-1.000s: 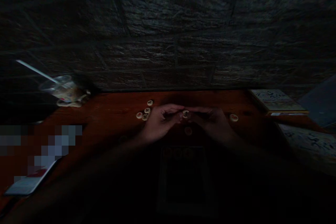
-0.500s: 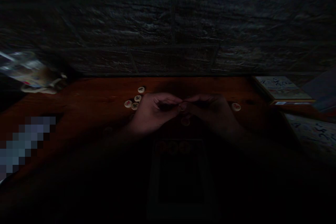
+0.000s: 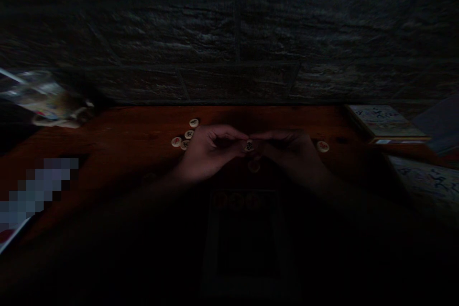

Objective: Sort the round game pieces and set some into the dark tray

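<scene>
Both hands meet at the middle of the head view, pinching one round Chinese chess piece whose dark character faces me. My left hand grips its left side, and my right hand grips its right side. Just below the fingers another chess piece lies dimly in shadow. Several more lie beside my left hand, among them a red-marked piece and a black-marked piece. To the right of my right hand is a single red-marked chess piece. Nearer me, a shallow box holds several pieces along its far end.
A brick-patterned wall rises behind the wooden table. A clear bag or container stands at the far left. Flat patterned boxes, one a box lid, lie at the right. Deep shadow covers the near side.
The piece between my fingers has turned so its dark character now shows toward me. My hands have stayed in nearly the same place.
</scene>
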Demonstrator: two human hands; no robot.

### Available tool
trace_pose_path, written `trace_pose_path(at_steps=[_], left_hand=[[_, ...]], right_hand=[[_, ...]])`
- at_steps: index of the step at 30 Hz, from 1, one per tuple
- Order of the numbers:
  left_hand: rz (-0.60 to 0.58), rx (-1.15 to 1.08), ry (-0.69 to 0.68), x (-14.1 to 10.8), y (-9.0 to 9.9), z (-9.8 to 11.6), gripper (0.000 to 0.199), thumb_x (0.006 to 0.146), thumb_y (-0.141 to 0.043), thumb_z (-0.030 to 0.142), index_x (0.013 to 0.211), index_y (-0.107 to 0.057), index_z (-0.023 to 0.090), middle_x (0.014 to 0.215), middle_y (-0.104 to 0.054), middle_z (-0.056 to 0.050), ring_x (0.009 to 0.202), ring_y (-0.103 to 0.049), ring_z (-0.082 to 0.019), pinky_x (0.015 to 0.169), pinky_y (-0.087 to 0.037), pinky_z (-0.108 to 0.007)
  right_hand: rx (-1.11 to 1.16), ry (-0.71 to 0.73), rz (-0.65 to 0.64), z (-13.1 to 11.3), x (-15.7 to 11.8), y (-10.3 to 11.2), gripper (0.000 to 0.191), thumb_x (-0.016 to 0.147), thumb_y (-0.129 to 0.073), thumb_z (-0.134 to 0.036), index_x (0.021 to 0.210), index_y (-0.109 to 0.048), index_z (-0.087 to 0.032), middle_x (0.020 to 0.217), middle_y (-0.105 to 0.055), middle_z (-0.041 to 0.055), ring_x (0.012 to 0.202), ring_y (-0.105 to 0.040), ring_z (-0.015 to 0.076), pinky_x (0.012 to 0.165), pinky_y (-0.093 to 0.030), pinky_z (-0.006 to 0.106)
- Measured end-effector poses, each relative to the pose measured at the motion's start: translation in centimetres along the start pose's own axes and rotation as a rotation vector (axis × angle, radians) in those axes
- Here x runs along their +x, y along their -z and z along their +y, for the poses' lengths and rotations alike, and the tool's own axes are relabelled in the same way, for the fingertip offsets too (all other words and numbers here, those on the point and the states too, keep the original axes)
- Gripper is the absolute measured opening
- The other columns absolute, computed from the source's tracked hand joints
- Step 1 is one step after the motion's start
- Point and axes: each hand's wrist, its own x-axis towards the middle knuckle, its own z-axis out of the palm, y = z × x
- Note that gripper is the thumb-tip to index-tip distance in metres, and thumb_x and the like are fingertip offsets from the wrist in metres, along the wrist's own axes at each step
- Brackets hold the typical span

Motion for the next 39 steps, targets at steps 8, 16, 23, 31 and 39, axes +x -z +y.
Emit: trace_pose_path(at_steps=[8,16,23,31,39], left_hand=[[-0.087,0.016,-0.098,-0.1,0.0,-0.5,0.012,0.084,-0.083,0.013,0.094,-0.077,0.014,0.090,-0.083,-0.007,0.080,-0.080,-0.018,0.075,-0.064,-0.026],[-0.137,-0.022,-0.085,-0.3,0.1,-0.6,0.022,0.082,-0.084,0.015,0.103,-0.078,0.014,0.093,-0.084,-0.008,0.083,-0.081,-0.020,0.076,-0.066,-0.027],[-0.068,0.020,-0.062,-0.2,0.2,-0.2,0.022,0.082,-0.085,0.019,0.104,-0.081,0.016,0.101,-0.084,-0.009,0.090,-0.081,-0.021,0.084,-0.066,-0.030],[-0.006,-0.004,0.040,0.0,0.2,0.4,0.012,0.087,-0.080,0.021,0.097,-0.083,0.015,0.092,-0.084,-0.007,0.075,-0.080,-0.018,0.069,-0.065,-0.025],[-0.096,0.037,-0.009,-0.2,0.4,0.3,0.021,0.084,-0.081,0.014,0.105,-0.082,0.017,0.103,-0.084,-0.009,0.091,-0.081,-0.022,0.084,-0.066,-0.031]], right_hand=[[-0.025,-0.003,-0.047,0.4,0.0,0.2,0.028,0.076,-0.091,-0.041,0.086,-0.080,-0.016,0.064,-0.076,0.0022,0.057,-0.070,0.0138,0.059,-0.056,0.025],[-0.080,-0.026,-0.008,-0.2,-0.1,-0.2,0.034,0.073,-0.092,-0.046,0.081,-0.079,-0.015,0.069,-0.077,0.0032,0.055,-0.069,0.0128,0.055,-0.055,0.023],[-0.013,-0.040,-0.025,-0.3,-0.2,-0.1,0.030,0.076,-0.091,-0.044,0.085,-0.082,-0.017,0.070,-0.078,0.0033,0.057,-0.071,0.0145,0.056,-0.060,0.026],[-0.049,0.011,-0.087,0.1,-0.1,0.2,0.031,0.076,-0.091,-0.043,0.093,-0.084,-0.018,0.080,-0.081,0.0046,0.059,-0.070,0.0135,0.059,-0.058,0.027],[-0.073,0.004,-0.056,0.4,-0.1,0.2,0.035,0.077,-0.090,-0.047,0.089,-0.079,-0.017,0.066,-0.076,0.0028,0.057,-0.071,0.0150,0.058,-0.057,0.027]])
